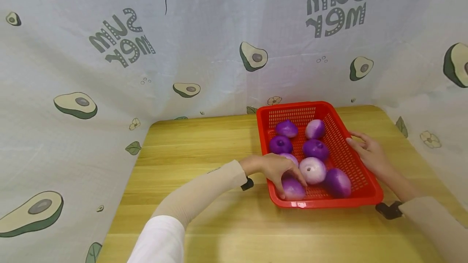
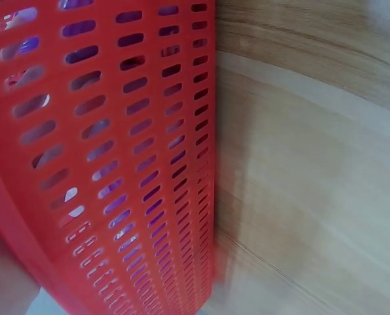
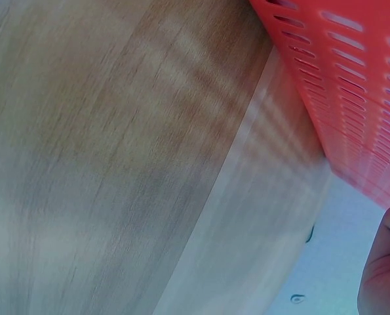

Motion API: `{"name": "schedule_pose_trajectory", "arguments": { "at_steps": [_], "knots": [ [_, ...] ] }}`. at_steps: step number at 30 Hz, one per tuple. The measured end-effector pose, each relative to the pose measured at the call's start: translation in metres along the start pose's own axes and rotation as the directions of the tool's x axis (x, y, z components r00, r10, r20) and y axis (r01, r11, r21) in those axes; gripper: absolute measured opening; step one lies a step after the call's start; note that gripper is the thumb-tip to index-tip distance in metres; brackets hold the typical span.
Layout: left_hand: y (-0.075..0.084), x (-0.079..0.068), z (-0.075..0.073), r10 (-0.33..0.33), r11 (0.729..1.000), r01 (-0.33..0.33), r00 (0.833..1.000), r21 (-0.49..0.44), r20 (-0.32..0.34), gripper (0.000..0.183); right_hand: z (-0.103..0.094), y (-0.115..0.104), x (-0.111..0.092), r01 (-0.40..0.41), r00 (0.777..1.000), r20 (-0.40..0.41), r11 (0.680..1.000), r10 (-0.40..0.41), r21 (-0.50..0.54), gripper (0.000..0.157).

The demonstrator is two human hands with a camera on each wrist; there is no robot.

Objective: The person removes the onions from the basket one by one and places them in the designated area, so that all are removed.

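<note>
One purple onion (image 1: pixel 293 190): left hand (image 1: pixel 276 167) has it, fingers curled! | Right hand (image 1: pixel 371 153) grips red basket (image 1: pixel 321 203) | mirrored "summer" (image 1: pixel 334 22) on cloth (image 1: pixel 215 35) beyond fingers

The basket (image 1: pixel 329 203) is set on the desk (image 1: pixel 197 141), right of its middle and near its far edge. Eight onions (image 1: pixel 313 169) are contained in it, two toward the far wall (image 1: pixel 292 114). The left hand (image 1: pixel 275 167) is placed over the left rim (image 1: pixel 261 133), at the near left onion (image 1: pixel 293 190); the right hand (image 1: pixel 373 155) is placed at the right rim (image 1: pixel 337 121). The desk is bordered behind and on both sides by a cloth (image 1: pixel 204 31).
</note>
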State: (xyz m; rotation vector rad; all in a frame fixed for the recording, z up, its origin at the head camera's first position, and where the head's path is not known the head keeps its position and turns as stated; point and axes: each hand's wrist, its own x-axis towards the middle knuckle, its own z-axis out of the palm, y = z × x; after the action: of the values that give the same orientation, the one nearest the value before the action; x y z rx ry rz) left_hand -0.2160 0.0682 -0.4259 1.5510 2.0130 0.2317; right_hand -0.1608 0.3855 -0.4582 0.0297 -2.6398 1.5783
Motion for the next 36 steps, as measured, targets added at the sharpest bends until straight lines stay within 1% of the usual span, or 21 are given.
{"name": "schedule_pose_trajectory", "arguments": {
  "at_steps": [5, 10, 13, 16, 18, 22, 25, 31, 34, 36],
  "knots": [
    [0.001, -0.001, 0.001, -0.010, 1.000, 0.010, 1.000, -0.001, -0.013, 0.061, 0.000, -0.001, 0.000, -0.023, 1.000, 0.004, 1.000, 0.023, 0.006, 0.059],
    [0.001, -0.002, -0.001, -0.006, 1.000, 0.006, 0.999, -0.012, -0.031, 0.057, -0.001, 0.000, 0.001, -0.033, 0.999, 0.009, 0.999, 0.033, 0.008, 0.058],
    [0.000, -0.002, -0.001, 0.018, 0.999, -0.019, 0.999, -0.027, -0.040, 0.056, 0.000, 0.000, 0.001, -0.035, 0.999, 0.008, 0.999, 0.035, -0.005, 0.058],
    [-0.001, -0.002, -0.002, 0.065, 0.996, -0.068, 0.996, -0.058, -0.054, 0.055, 0.000, -0.001, 0.001, -0.030, 1.000, 0.008, 0.999, 0.030, -0.022, 0.058],
    [-0.002, -0.002, -0.003, 0.102, 0.989, -0.108, 0.993, -0.099, -0.065, 0.054, 0.001, -0.001, 0.001, -0.029, 1.000, 0.007, 0.999, 0.029, -0.029, 0.057],
    [-0.004, -0.003, -0.006, 0.152, 0.959, -0.167, 0.985, -0.229, -0.082, 0.053, 0.001, -0.001, 0.001, -0.026, 1.000, 0.005, 0.999, 0.026, -0.028, 0.057],
    [-0.005, -0.005, -0.007, 0.162, 0.932, -0.182, 0.983, -0.314, -0.089, 0.053, 0.001, 0.000, 0.002, -0.029, 1.000, 0.004, 0.999, 0.029, -0.023, 0.057],
    [-0.004, -0.008, -0.011, 0.151, 0.912, -0.185, 0.981, -0.367, -0.119, 0.052, 0.000, 0.000, 0.001, -0.022, 1.000, 0.002, 1.000, 0.022, -0.015, 0.057],
    [-0.003, -0.010, -0.015, 0.141, 0.883, -0.191, 0.979, -0.429, -0.146, 0.051, 0.000, -0.001, 0.000, -0.024, 1.000, 0.010, 1.000, 0.024, 0.009, 0.057],
    [-0.003, -0.012, -0.018, 0.138, 0.856, -0.201, 0.977, -0.477, -0.164, 0.049, 0.000, -0.001, 0.000, -0.025, 1.000, 0.015, 0.999, 0.025, 0.028, 0.058]
  ]
}}
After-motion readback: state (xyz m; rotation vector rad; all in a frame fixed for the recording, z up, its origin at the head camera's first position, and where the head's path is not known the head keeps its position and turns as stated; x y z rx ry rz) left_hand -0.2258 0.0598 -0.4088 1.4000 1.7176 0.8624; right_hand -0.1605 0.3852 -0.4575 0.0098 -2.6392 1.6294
